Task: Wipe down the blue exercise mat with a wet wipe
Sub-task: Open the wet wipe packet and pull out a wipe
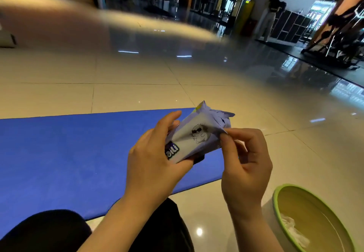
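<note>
A blue exercise mat [65, 153] lies flat on the tiled floor, running from the left edge to the middle of the head view. Above its right end I hold a light purple pack of wet wipes [199, 133] with a small cartoon drawing on it. My left hand [153, 159] grips the pack's near end from the left. My right hand [244, 159] pinches the pack's flap at its right edge between thumb and forefinger. No loose wipe shows outside the pack.
A green-rimmed bin [291, 196] stands at the lower right with crumpled white wipes inside. My dark-clad knees [45, 230] are at the bottom edge. Glossy floor tiles stretch ahead; gym machines, lockers and a standing person [269, 17] are far off at the back right.
</note>
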